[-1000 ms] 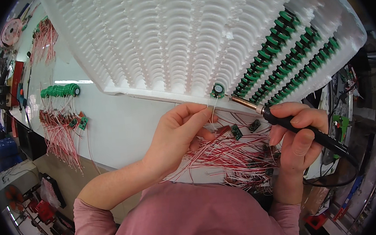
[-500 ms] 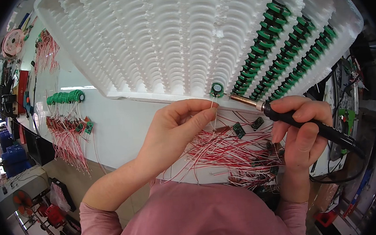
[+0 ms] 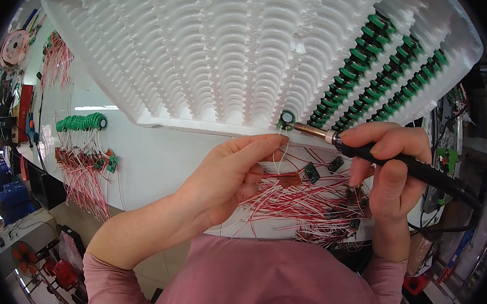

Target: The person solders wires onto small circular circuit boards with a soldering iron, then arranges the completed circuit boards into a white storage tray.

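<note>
One row of green ring-shaped parts lies at the left of the white surface, with white leads running to small boards; these look wired, so done. The left hand has its grip pinched on at least one white wire below a single green coil, which sits at the near edge of the foam tray and seems under way. Among tangled red-and-white wires, two circuit boards stand out; others cannot be counted. One soldering iron, grasped by the right hand, has its tip at that coil. Three tray rows of green pieces, overlapping past exact counting, show no wires and seem left.
</note>
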{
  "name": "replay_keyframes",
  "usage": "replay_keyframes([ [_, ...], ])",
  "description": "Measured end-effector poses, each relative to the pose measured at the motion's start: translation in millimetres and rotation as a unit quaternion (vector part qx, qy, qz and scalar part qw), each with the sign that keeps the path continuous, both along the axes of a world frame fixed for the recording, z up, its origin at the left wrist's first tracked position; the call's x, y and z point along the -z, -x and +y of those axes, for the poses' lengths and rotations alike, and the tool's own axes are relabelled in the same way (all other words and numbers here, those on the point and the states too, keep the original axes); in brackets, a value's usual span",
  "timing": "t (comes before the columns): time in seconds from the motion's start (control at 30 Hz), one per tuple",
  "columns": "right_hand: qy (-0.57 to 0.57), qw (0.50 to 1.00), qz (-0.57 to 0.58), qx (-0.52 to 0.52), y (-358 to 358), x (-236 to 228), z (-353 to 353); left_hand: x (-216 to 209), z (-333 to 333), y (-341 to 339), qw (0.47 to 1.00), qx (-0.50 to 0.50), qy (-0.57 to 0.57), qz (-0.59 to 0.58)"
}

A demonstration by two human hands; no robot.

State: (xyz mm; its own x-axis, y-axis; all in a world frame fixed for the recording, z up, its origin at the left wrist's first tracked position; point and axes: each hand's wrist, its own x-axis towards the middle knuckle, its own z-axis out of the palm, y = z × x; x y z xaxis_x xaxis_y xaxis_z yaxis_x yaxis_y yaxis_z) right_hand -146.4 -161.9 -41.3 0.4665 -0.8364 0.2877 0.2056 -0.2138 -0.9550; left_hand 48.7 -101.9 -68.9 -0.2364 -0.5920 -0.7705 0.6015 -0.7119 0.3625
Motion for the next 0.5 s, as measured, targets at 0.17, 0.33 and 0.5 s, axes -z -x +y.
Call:
replay_keyframes([
  [0.17, 0.0, 1.0, 0.008, 0.003, -5.4, 1.3, 0.5, -1.7, -1.0, -0.2, 0.999, -0.003, -0.018, 0.028],
  [0.33, 0.005, 1.0, 0.012, 0.001, -8.5, 3.2, -0.5, 2.4, 0.8, 1.3, 0.999, -0.03, -0.018, 0.025],
  [0.5, 0.016, 0.999, 0.03, 0.005, -9.4, 4.3, 0.1, 4.3, 3.3, 1.8, 0.998, -0.039, -0.015, 0.043],
])
